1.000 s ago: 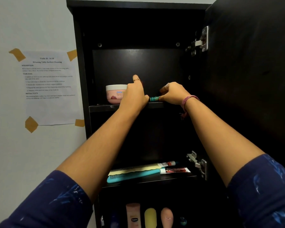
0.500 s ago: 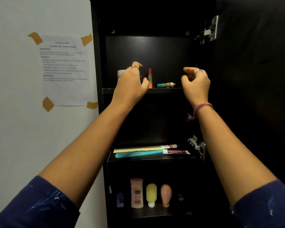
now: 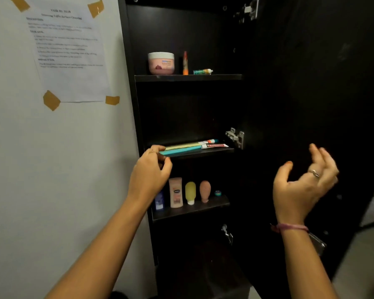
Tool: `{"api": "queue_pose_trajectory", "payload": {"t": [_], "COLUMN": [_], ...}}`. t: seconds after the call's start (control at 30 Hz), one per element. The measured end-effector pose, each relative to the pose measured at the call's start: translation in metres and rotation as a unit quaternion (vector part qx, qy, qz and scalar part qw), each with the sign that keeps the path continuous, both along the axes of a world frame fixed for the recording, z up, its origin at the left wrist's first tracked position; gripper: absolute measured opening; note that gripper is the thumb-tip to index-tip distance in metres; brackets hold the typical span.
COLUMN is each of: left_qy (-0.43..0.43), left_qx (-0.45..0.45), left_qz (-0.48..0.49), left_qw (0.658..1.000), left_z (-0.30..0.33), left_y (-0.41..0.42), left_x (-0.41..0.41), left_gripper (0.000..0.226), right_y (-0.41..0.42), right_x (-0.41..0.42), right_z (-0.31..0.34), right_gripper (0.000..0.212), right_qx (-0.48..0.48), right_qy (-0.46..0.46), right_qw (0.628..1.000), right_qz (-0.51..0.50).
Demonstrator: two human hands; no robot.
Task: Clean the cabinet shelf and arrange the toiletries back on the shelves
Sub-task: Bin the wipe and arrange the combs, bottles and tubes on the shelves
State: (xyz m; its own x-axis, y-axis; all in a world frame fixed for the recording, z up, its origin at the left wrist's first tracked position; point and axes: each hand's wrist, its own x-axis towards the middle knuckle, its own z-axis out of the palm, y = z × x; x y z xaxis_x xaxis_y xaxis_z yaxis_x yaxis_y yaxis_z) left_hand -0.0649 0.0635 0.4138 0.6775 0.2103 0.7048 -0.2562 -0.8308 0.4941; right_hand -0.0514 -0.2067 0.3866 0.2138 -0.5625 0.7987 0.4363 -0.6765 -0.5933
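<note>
Cabinet (image 3: 130, 87) dark, door open, white wall (image 3: 20, 169), left hand (image 3: 148, 175) loosely curled, right hand (image 3: 303, 182) open, both empty

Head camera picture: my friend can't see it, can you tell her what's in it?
Two bare hands, left and right, reach toward an open dark cabinet, holding nothing. Its shelves hold a pink jar, combs and small bottles.

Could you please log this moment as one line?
left hand at teal comb | right hand open, empty | top shelf stocked
</note>
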Motion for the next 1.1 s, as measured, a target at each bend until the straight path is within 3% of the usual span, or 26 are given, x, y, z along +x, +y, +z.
{"api": "queue_pose_trajectory", "payload": {"t": [0.2, 0.43, 0.6, 0.83, 1.1], "left_qy": [0.101, 0.182, 0.207, 0.221, 0.204], "left_qx": [-0.052, -0.102, -0.115, -0.147, -0.168], "left_qz": [0.004, 0.028, 0.054, 0.061, -0.016], "left_qw": [0.993, 0.978, 0.970, 0.962, 0.964], "left_z": [-0.069, -0.118, -0.131, -0.149, -0.152], "left_y": [-0.002, -0.011, -0.019, -0.036, -0.051], "left_x": [-0.064, -0.112, -0.132, -0.148, -0.146], "left_gripper": [0.028, 0.024, 0.024, 0.022, 0.021], "right_y": [-0.040, -0.079, -0.086, -0.066, 0.010], "right_x": [-0.050, -0.049, -0.053, -0.075, -0.106], "right_z": [-0.024, -0.038, -0.043, -0.054, -0.056], "right_gripper": [0.061, 0.057, 0.040, 0.038, 0.026], "right_qx": [0.090, 0.132, 0.145, 0.128, 0.105], "right_qy": [-0.004, 0.142, 0.119, 0.099, 0.078], "right_qw": [0.995, 0.972, 0.972, 0.967, 0.947], "right_qz": [-0.035, 0.132, 0.143, 0.195, 0.295]}}
